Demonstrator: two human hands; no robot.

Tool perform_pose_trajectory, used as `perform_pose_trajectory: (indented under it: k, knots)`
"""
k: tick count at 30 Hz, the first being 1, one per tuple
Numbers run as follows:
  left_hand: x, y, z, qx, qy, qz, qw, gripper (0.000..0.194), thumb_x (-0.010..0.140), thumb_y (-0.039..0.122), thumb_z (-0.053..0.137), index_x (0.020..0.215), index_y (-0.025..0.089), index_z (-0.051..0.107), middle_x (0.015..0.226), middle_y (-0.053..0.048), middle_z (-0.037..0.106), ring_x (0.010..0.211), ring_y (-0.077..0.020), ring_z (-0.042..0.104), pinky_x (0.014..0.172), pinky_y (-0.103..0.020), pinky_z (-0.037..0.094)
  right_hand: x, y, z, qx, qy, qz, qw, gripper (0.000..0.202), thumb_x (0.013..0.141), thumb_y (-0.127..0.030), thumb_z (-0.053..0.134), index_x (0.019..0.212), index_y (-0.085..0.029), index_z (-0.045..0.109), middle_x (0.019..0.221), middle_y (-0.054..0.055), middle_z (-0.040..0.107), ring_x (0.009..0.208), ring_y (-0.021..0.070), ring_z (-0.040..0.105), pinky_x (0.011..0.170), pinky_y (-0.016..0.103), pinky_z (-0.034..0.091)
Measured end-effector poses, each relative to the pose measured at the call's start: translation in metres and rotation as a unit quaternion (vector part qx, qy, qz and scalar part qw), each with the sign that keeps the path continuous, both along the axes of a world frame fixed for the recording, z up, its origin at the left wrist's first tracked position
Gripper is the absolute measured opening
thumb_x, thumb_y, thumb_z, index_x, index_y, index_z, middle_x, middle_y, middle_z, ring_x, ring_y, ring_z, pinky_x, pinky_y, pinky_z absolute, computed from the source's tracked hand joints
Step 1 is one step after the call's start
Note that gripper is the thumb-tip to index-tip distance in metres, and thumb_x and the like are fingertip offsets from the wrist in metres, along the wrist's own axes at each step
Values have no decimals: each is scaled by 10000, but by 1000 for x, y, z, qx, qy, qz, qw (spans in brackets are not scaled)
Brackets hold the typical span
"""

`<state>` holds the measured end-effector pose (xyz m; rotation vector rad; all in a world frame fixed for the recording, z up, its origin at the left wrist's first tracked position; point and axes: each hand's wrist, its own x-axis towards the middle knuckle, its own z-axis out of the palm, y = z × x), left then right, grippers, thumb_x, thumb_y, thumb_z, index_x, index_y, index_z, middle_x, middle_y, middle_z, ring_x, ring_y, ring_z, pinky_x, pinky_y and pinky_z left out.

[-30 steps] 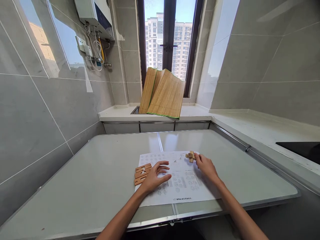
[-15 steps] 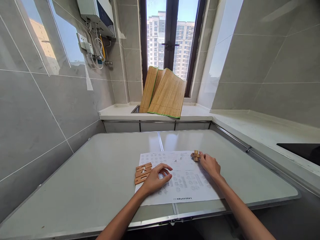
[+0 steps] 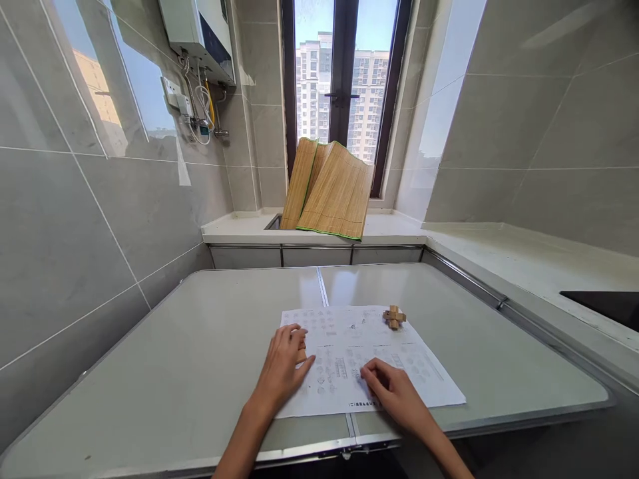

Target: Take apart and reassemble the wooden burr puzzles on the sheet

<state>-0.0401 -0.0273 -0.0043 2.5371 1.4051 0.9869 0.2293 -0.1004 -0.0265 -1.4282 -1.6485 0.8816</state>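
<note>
A printed sheet [image 3: 349, 386] lies on the folding table. At its upper right corner rests a cross-shaped wooden block puzzle [image 3: 394, 317], touched by neither hand. My left hand [image 3: 283, 359] lies over the flat wooden pieces [image 3: 301, 355] at the sheet's left edge, fingers curved around them, and covers most of them. Above the lower middle of the sheet is my right hand [image 3: 392, 389], its thumb and fingertips pressed together. Whatever may be between those fingertips is too small or hidden to make out.
The pale table [image 3: 200, 352] has a metal seam down its middle. Behind it, a bamboo mat [image 3: 337, 193] leans against the window on a white ledge [image 3: 239, 226]. A water heater [image 3: 200, 40] hangs at the upper left.
My right hand has let go of the block puzzle and moved left and down over the sheet. My left hand has shifted left onto the flat wooden pieces. The view has tilted slightly.
</note>
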Motion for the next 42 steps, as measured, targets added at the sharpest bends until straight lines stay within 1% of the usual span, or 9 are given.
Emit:
perform_pose_trajectory:
  k: [4,8,16,24,31,34,37,40,42]
  knots:
    - [-36,3,-23,-15,26,66,997,545,888,477,646,1363,250,503,1431,-120,534,1337,-342,483,1082,-515,427,-9,-2,-8,-7,39,-1,999,452,968,-612,462,843,-204,611,657,-6,595,634,169,519,633,271,395]
    - [-45,2,-29,-45,30,93,994,571,919,560,567,1381,233,490,1395,-130,572,1322,-349,502,1073,-511,421,-7,-1,-15,9,27,-9,1000,470,966,-628,453,858,-202,621,669,-2,590,644,173,511,628,275,386]
    - [-30,-11,-9,-62,11,66,996,489,882,608,617,1190,229,623,1204,-113,656,1123,-324,601,960,-477,483,-7,-3,-12,18,41,-30,999,492,952,-649,464,855,-198,637,677,7,585,640,174,499,605,273,377]
    - [-12,-18,-3,-67,17,-20,997,294,1024,413,437,1115,234,652,1109,-94,702,1009,-272,648,909,-439,501,-6,-5,-11,12,54,-33,998,443,970,-600,479,868,-201,643,684,4,596,643,172,514,616,270,382]
    - [-6,-15,2,-99,32,3,995,326,1022,436,416,1132,226,640,1013,-81,695,922,-253,639,848,-399,486,-6,-4,-9,35,27,-35,998,409,994,-548,454,864,-208,640,685,3,605,659,181,539,616,271,394]
    - [4,-11,8,-117,62,38,990,375,993,513,438,1007,205,652,943,-81,682,848,-255,622,808,-394,460,-16,-6,-6,53,-14,-50,997,321,986,-477,481,904,-217,650,786,21,648,691,189,583,654,286,439]
    - [17,-7,12,-125,85,60,987,404,960,551,472,880,188,630,922,-91,686,846,-265,619,800,-385,422,-37,-11,-1,92,-48,-61,993,225,921,-379,586,1086,-235,639,1041,54,665,829,210,641,766,316,507]
    - [25,-4,13,-131,91,71,985,423,942,559,489,766,189,592,840,-89,681,807,-261,613,775,-368,386,-63,-17,2,129,-44,-56,989,398,856,-305,647,1245,-251,585,1197,82,624,1133,272,600,970,371,497]
    - [26,-1,11,-130,81,60,986,433,939,553,496,697,200,558,783,-77,669,748,-246,600,747,-354,367,-79,-18,0,137,-48,-55,988,542,801,-307,707,1316,-262,544,1232,90,609,1156,305,578,1008,424,481]
